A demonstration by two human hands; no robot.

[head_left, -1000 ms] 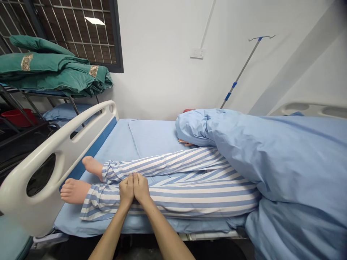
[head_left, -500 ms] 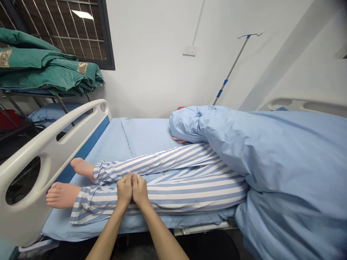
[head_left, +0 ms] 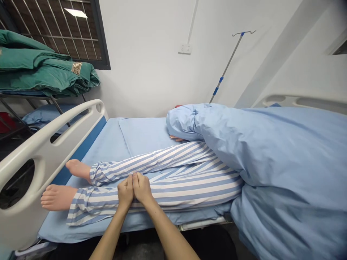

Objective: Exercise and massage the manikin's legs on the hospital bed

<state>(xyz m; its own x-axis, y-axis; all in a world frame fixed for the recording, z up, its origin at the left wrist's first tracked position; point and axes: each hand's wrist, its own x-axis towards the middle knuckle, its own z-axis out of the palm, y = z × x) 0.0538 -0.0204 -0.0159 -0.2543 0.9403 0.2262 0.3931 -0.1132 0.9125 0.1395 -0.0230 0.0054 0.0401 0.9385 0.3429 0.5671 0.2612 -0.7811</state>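
— So where were the left hand (head_left: 125, 191) and the right hand (head_left: 141, 186)?

— In the lower middle of the frame, side by side and touching, over the near leg of the striped trousers (head_left: 189, 187); both were curled closed, though whether they pinched any cloth could not be told

— And the trousers, how did they lie?

— Along the bed (head_left: 143, 130), from the lower left, where two bare feet (head_left: 58, 197) stuck out of the cuffs, to right of centre, where a blue quilt (head_left: 265, 151) covered the upper part

— Did anything show at the quilt's edge?

— Some fingers (head_left: 176, 138) did, near the middle of the frame, just beside the far leg

— What stood around?

— A white footboard (head_left: 54, 159) at the left, folded green bedding (head_left: 48, 72) at the upper left and a drip stand (head_left: 230, 59) at the upper right
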